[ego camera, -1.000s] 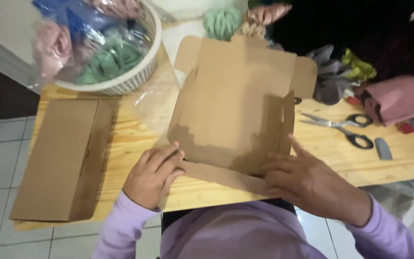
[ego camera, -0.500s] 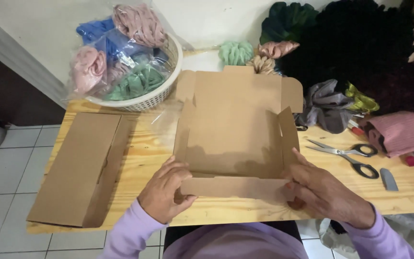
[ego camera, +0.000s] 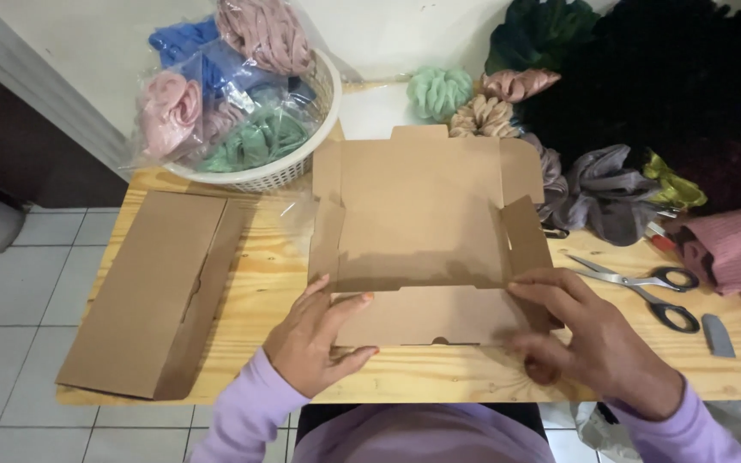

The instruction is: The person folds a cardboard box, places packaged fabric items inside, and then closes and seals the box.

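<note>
Cardboard box (ego camera: 422, 231) lies mid-counter (ego camera: 276, 283), half folded: side walls rising, far lid flat, near flap down. Left hand (ego camera: 315, 339) grip pinches near-left corner; right hand (ego camera: 589, 339) clasps right wall. Lid unclosed, nothing packed.

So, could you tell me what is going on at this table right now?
A person in lilac sleeves is folding a flat cardboard box on a wooden table. The left hand grips the near flap at its left end, and the right hand holds the right side wall upright. The far lid lies open. A second folded box lies to the left, scissors to the right, and a white basket of bagged scrunchies stands behind.
</note>
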